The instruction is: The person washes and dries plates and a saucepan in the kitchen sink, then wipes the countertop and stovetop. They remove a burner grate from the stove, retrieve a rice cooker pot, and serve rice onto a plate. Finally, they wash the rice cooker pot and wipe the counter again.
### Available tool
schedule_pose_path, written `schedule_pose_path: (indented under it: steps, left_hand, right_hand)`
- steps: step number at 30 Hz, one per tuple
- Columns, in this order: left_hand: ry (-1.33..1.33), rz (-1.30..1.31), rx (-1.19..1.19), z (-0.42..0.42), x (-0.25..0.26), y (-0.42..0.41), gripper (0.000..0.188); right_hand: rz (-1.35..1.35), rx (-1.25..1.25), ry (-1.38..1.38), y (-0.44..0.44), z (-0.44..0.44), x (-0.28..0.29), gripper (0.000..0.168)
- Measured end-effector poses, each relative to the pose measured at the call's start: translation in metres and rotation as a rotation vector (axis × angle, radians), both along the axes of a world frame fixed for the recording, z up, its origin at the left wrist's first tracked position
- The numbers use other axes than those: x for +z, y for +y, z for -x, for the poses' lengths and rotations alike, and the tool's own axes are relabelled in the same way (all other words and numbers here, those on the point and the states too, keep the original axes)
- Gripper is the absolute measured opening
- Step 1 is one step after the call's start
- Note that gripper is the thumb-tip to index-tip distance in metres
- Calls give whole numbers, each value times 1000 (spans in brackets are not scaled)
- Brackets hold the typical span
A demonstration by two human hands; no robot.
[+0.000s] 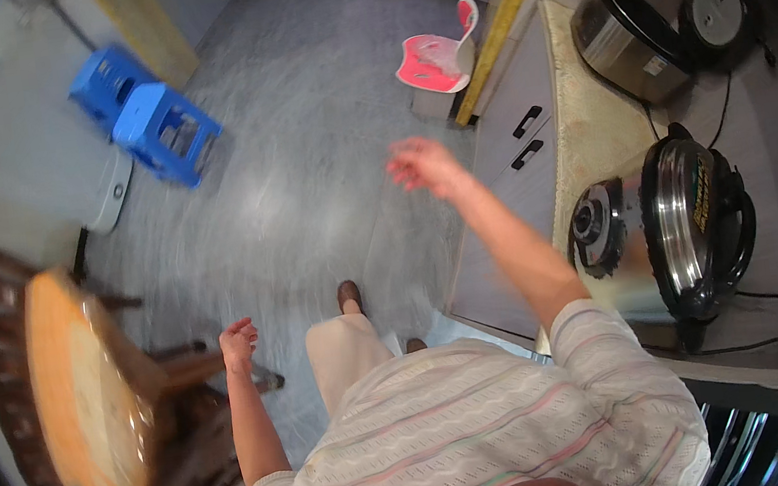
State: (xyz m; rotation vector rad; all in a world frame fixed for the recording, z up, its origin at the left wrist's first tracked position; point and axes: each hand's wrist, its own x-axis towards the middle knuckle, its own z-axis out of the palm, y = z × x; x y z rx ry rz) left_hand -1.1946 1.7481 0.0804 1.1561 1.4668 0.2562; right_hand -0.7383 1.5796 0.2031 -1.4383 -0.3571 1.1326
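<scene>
My right hand (421, 169) is held out over the grey floor (278, 184), its fingers loosely bent and apart, with nothing in them. It is nearest to the grey cabinet (505, 228) with black handles on the right. Lower on the left hangs my left hand (238, 340), fingers slightly curled and no object visible in it. Beside that hand stands a wooden table (85, 371) under a clear cover. A brown shoe (349, 297) shows on the floor in front of me, and a second one is partly hidden by my clothes.
An electric pressure cooker (674, 227) and a pot (621, 43) stand on the cabinet, with cords behind. Blue plastic stools (168, 132) are by the white appliance (27, 128). A pink-and-white seat (435, 63) sits near the yellow door frame (507, 21). A brown chair (11, 366) adjoins the table.
</scene>
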Motion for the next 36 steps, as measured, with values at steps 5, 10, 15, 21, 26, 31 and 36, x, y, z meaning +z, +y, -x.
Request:
schedule_pose_path:
  steps: [5,10,15,21,26,31,36]
  left_hand:
    - [-16,-77,-252,-169,23,122,28]
    - [-310,-55,-644,-385,70,143,32]
    - [-516,-84,-1145,-604,148,83,34]
    - [-643,-92,-1435,-788,253,-19,35]
    - [-767,-31,-1548,-909,289,-98,37]
    - [-727,-203,-1558,-1012,307,-182,31]
    - [-433,-430,-1698,-1056,325,-215,15]
  right_hand:
    - [9,-462,-257,-25,-175,65,21]
    - [215,-842,-531,-110,-288,153,19]
    - [541,-1116,-730,-223,-384,207,15]
    - [1327,-1022,-975,-310,-483,215,28]
    - [1404,-908,-781,-308,-499,217,26]
    - [1309,-932,-698,-326,-517,207,25]
    - [1415,-866,-650,-326,-524,207,30]
